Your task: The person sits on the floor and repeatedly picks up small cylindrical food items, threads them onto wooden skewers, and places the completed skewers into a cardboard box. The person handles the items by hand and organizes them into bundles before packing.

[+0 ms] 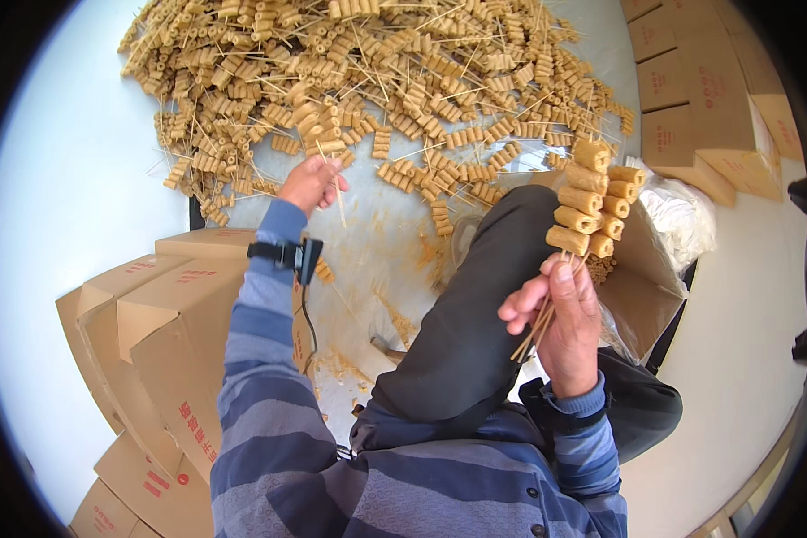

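Observation:
A big heap of tan skewered rolls [368,81] on thin wooden sticks covers the table's far side. My left hand [312,184] reaches to the heap's near edge and pinches one stick [339,202] that points toward me. My right hand [560,323] is raised above my knee and grips a bunch of skewers [590,202] by their bare stick ends, the rolls fanned out above my fingers. A black wrist device [291,255] with a cable sits on my left forearm.
Brown cardboard boxes [166,332] are stacked at my left side. More boxes [708,99] stand at the far right. An open box with a clear plastic liner [681,224] lies behind my right hand. My dark-trousered knee [484,296] is between both arms. Crumbs are scattered on the table [386,242].

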Tool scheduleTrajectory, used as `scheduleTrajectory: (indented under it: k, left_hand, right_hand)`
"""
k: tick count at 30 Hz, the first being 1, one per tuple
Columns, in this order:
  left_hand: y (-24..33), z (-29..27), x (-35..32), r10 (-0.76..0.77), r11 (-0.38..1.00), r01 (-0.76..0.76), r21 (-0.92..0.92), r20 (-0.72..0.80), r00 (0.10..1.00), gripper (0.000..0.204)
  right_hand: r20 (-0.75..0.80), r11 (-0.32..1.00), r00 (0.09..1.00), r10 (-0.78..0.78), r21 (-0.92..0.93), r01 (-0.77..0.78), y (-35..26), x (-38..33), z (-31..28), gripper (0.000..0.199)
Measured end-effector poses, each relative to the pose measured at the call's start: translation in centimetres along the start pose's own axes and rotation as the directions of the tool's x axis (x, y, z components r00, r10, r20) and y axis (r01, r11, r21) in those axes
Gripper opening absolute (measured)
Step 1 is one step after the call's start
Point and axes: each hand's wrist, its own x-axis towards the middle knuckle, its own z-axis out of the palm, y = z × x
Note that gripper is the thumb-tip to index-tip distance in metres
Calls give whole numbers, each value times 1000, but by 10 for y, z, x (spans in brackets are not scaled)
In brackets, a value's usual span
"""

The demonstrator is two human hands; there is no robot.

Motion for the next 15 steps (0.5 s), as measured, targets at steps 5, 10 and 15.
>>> scheduleTrajectory:
  k: [5, 10, 15]
  left_hand:
    - [79, 105, -133, 248, 918, -148, -369, 241, 938, 22]
    - [104, 207, -215, 316, 879, -148, -453, 323, 892, 19]
    - [94, 267, -244, 354, 916, -264, -303, 299, 886, 17]
  right_hand:
    - [47, 998, 997, -59, 34, 57, 5, -32, -11, 26]
    - [89, 999, 996, -14, -48, 18, 3, -74, -33, 27]
    - [155, 997, 986, -69, -26, 74, 3, -113, -68, 28]
